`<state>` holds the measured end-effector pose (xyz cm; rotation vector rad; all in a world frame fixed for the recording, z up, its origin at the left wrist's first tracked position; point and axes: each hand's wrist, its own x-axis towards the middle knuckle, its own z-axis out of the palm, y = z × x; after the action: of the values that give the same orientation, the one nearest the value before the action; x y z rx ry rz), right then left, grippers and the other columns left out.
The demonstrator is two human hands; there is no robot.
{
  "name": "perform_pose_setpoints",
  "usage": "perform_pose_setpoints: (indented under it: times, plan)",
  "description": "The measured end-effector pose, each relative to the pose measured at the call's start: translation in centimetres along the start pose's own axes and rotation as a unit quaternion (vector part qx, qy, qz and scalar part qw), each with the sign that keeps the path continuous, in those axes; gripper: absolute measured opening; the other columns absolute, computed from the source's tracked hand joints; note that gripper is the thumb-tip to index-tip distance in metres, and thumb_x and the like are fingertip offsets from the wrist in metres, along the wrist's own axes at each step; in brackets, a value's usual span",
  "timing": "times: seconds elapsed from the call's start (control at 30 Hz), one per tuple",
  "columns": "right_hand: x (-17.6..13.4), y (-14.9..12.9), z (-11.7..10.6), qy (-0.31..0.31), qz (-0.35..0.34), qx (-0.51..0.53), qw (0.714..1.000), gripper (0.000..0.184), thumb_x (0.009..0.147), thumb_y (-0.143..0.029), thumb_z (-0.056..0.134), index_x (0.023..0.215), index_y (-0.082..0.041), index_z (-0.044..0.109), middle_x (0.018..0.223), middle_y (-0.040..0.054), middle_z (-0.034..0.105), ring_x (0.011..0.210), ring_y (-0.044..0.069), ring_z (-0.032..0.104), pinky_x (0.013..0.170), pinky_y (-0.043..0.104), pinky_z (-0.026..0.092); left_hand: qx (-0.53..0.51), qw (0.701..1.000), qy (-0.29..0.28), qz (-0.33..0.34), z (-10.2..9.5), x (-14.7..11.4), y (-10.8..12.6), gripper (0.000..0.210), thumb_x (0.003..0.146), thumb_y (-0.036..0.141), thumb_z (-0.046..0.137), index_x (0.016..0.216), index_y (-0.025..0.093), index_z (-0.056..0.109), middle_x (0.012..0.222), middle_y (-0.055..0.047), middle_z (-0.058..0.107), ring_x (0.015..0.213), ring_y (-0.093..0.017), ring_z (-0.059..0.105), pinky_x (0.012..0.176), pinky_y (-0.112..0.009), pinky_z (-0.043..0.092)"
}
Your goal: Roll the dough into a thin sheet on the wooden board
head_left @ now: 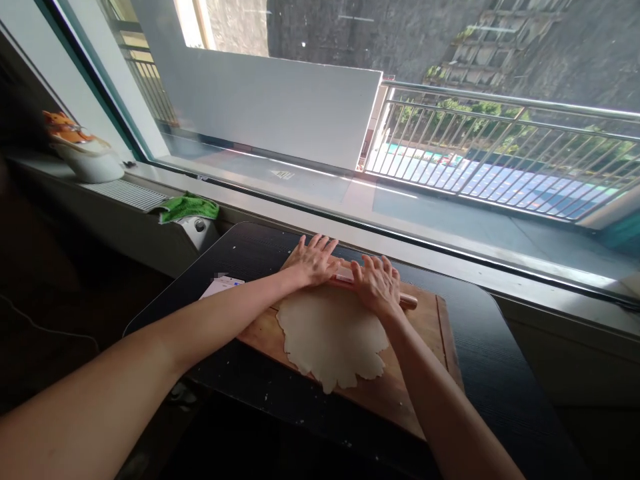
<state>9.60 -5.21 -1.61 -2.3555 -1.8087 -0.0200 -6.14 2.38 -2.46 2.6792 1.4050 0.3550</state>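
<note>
A thin, ragged-edged sheet of dough [330, 333] lies flat on a wooden board [400, 393]. Across its far edge runs a rolling pin [409, 302], its right end poking out past my right hand [379, 283]. My left hand [315, 260] rests on the pin's left part, palm down, fingers spread and pointing away from me. The right palm also presses on the pin, with its fingers stretched forward over it. Between the hands a short pinkish stretch of the pin shows; the palms hide most of the rest.
The board sits on a dark table [480, 333] with rounded corners, against a window sill [430, 260]. Left of the board lies a white phone-like object [220, 287], partly behind my forearm. A green cloth [190, 208] and a white pot [90, 160] stand on the ledge at left.
</note>
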Motion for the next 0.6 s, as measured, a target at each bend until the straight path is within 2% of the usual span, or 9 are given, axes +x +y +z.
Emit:
perform_pose_setpoints:
  times: [0.17, 0.33, 0.47, 0.6]
  plan:
    - [4.4, 0.2, -0.2, -0.049, 0.026, 0.036, 0.998, 0.058, 0.101, -0.052, 0.026, 0.144, -0.019, 0.049, 0.148, 0.0137, 0.051, 0.143, 0.029, 0.032, 0.112, 0.048, 0.025, -0.016, 0.999, 0.023, -0.022, 0.8, 4.2, -1.2, 0.060, 0.100, 0.051, 0.030, 0.152, 0.020, 0.036, 0.157, -0.009, 0.041, 0.149, -0.031, 0.023, 0.120, -0.058, 0.014]
    - [6.5, 0.6, 0.3, -0.057, 0.033, 0.055, 0.996, 0.060, 0.101, -0.052, 0.026, 0.143, -0.017, 0.049, 0.146, 0.0163, 0.051, 0.141, 0.030, 0.034, 0.111, 0.049, 0.027, -0.011, 0.999, 0.032, -0.037, 1.2, 6.3, -1.7, 0.060, 0.100, 0.048, 0.030, 0.151, 0.017, 0.037, 0.154, -0.012, 0.045, 0.147, -0.032, 0.026, 0.119, -0.061, 0.015]
    - [6.2, 0.6, 0.2, -0.058, 0.037, 0.050, 0.996, 0.059, 0.100, -0.052, 0.026, 0.141, -0.017, 0.051, 0.143, 0.0172, 0.053, 0.138, 0.030, 0.038, 0.109, 0.049, 0.029, -0.012, 0.999, 0.022, -0.047, 1.1, 6.1, -1.7, 0.061, 0.099, 0.048, 0.032, 0.152, 0.019, 0.035, 0.154, -0.012, 0.045, 0.148, -0.034, 0.025, 0.119, -0.062, 0.015]
    - [3.8, 0.1, -0.3, -0.053, 0.040, 0.038, 0.997, 0.056, 0.100, -0.052, 0.029, 0.137, -0.019, 0.055, 0.140, 0.0145, 0.056, 0.135, 0.029, 0.041, 0.108, 0.046, 0.030, -0.014, 0.999, 0.007, -0.050, 0.9, 3.8, -1.2, 0.061, 0.099, 0.050, 0.032, 0.151, 0.020, 0.037, 0.155, -0.011, 0.043, 0.148, -0.032, 0.025, 0.119, -0.061, 0.017]
